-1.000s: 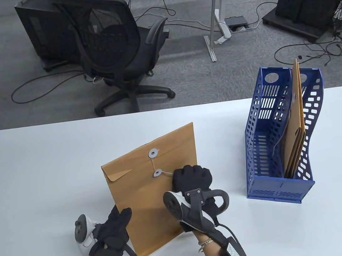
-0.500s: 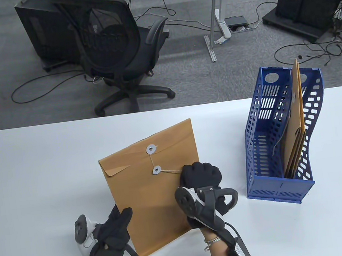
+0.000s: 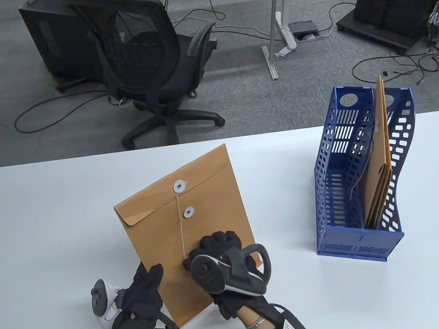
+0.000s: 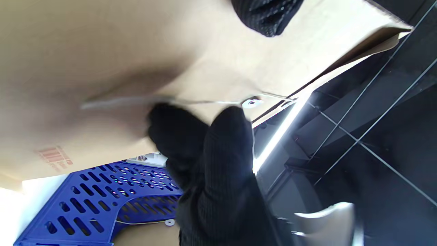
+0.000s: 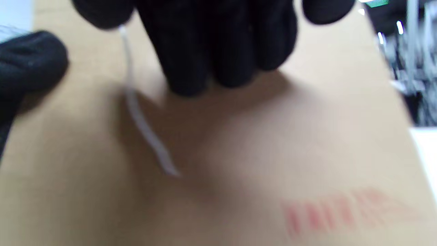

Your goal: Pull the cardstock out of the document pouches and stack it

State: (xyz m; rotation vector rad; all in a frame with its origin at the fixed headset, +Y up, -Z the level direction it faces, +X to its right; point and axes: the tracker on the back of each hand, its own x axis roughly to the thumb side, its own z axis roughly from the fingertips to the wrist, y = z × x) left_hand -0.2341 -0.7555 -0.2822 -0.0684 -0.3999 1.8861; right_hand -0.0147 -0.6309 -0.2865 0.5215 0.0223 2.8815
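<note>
A brown document pouch (image 3: 163, 228) stands tilted on the white table (image 3: 49, 219), flap edge up, with two round string buttons (image 3: 179, 186). Its white string (image 3: 181, 226) runs straight down from the upper button past the lower one. My left hand (image 3: 144, 299) holds the pouch's lower left edge. My right hand (image 3: 214, 250) is closed in front of the pouch's lower middle and pinches the end of the string. The string shows blurred in the right wrist view (image 5: 136, 112). The pouch fills the left wrist view (image 4: 102, 61).
A blue perforated file holder (image 3: 352, 191) stands at the right of the table with several more brown pouches (image 3: 379, 167) upright in it. An office chair (image 3: 149, 60) and floor cables lie beyond the far table edge.
My right hand moved left and down, pulling the string off the lower button so it now hangs straight from the upper one. The pouch shifted slightly left and up.
</note>
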